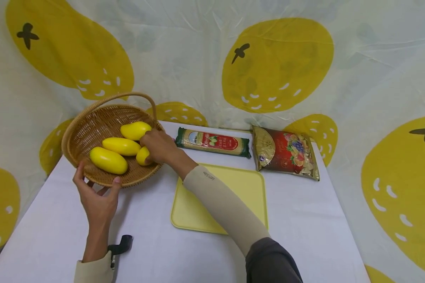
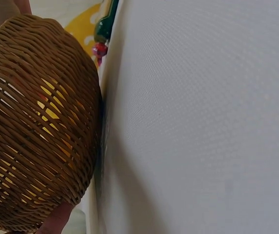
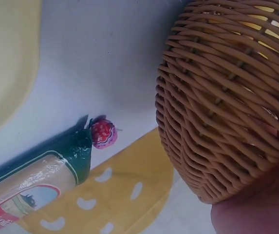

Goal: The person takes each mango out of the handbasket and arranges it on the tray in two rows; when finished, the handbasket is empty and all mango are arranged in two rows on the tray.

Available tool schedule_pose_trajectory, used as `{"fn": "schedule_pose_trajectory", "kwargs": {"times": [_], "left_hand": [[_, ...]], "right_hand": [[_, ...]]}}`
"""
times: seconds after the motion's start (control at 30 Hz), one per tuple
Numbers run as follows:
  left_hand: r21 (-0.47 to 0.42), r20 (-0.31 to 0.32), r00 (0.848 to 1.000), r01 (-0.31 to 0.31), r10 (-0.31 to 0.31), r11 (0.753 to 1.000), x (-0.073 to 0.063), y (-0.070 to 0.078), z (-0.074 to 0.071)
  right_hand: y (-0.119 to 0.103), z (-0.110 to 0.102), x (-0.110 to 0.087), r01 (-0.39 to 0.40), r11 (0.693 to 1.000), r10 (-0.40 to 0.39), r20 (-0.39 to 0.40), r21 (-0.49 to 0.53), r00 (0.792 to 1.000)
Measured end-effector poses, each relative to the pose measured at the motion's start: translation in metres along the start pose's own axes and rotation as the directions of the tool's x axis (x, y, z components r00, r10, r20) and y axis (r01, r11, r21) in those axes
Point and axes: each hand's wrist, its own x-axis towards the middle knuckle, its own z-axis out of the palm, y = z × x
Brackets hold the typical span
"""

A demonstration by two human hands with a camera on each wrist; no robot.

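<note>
While I watch from my distant place, the left hand (image 1: pixel 99 198) grips the basket (image 1: pixel 95 122) at its near rim, the thumb and fingers clamped on the wicker, and the basket leans with its mouth toward the head camera. Inside the basket lie four yellow fruits (image 1: pixel 108 160); the rightmost fruit (image 1: pixel 140 157) is partly covered by the right hand (image 1: pixel 159 146). Its fingers are bent and touch this fruit, but I cannot tell whether they are clamped on it. I judge the fruits light and rather stiff, perhaps slippery because their skin looks smooth, so I would hold one around its middle, not at the end. The basket I expect to be light and slightly springy; its rim or its arched handle (image 1: pixel 136 94) should give the safest hold. Right of the basket, on the desk (image 1: pixel 304 212), are the yellow tray (image 1: pixel 246 182), the green-ended packet (image 1: pixel 214 142) and, farthest from it, the red-and-gold bag (image 1: pixel 287 153).
</note>
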Motion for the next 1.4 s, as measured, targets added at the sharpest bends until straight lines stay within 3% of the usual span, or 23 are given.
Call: {"fn": "schedule_pose_trajectory", "kwargs": {"times": [0.33,0.53,0.73,0.9,1.13,1.3,1.4], "left_hand": [[-0.001,0.004,1.000,0.018,-0.018,1.000,0.005,-0.005,0.000],[-0.002,0.007,1.000,0.007,-0.007,1.000,0.006,-0.006,-0.001],[0.001,0.009,1.000,0.011,-0.011,1.000,0.005,-0.005,-0.001],[-0.008,0.014,1.000,0.014,-0.014,1.000,0.005,-0.006,0.000],[0.001,0.008,1.000,0.015,-0.015,1.000,0.005,-0.007,0.000],[0.008,0.004,1.000,0.017,-0.017,1.000,0.004,-0.007,-0.001],[0.001,0.009,1.000,0.016,-0.016,1.000,0.004,-0.006,-0.001]], "right_hand": [[0.006,-0.008,-0.013,0.035,0.989,-0.032,-0.018,0.145,0.999],[0.004,-0.007,-0.022,0.065,0.975,-0.038,-0.125,0.212,0.991],[0.000,-0.006,-0.029,0.091,0.960,-0.024,-0.244,0.264,0.969],[0.000,-0.010,-0.042,0.135,0.936,-0.010,-0.360,0.324,0.933],[0.009,-0.013,-0.063,0.226,0.873,0.026,-0.504,0.432,0.863],[0.018,-0.012,-0.076,0.268,0.843,0.058,-0.574,0.466,0.817],[0.025,-0.011,-0.086,0.274,0.826,0.084,-0.588,0.492,0.804]]}}
